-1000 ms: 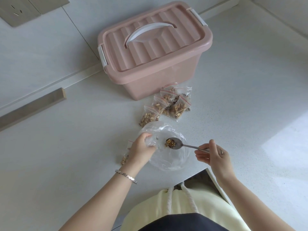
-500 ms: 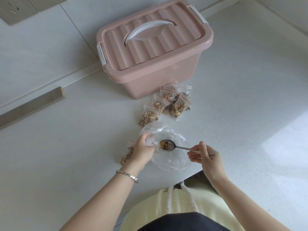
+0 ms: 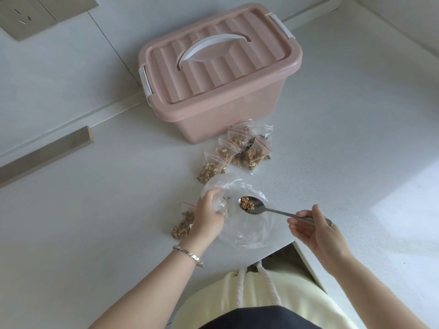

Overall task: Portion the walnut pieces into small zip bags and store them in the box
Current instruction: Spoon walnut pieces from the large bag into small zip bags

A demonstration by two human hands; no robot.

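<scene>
A large clear plastic bag point(image 3: 247, 231) lies crumpled near the counter's front edge. My left hand point(image 3: 209, 217) grips its left rim. My right hand point(image 3: 313, 229) pinches the handle of a metal spoon point(image 3: 259, 208), whose bowl holds walnut pieces over the bag. A partly filled small zip bag point(image 3: 183, 224) lies just left of my left hand, partly hidden by it. Several filled zip bags point(image 3: 237, 150) are piled in front of the pink storage box point(image 3: 218, 74), whose lid is closed.
The white counter point(image 3: 356, 138) stretches right and left, and its front edge has a notch by my body. A wall with an outlet plate point(image 3: 26, 13) and a wooden strip point(image 3: 45, 155) runs behind the box on the left.
The spoon with walnut pieces shifted a little left and then slightly back over the big bag. My left hand kept its grip on the bag's rim.
</scene>
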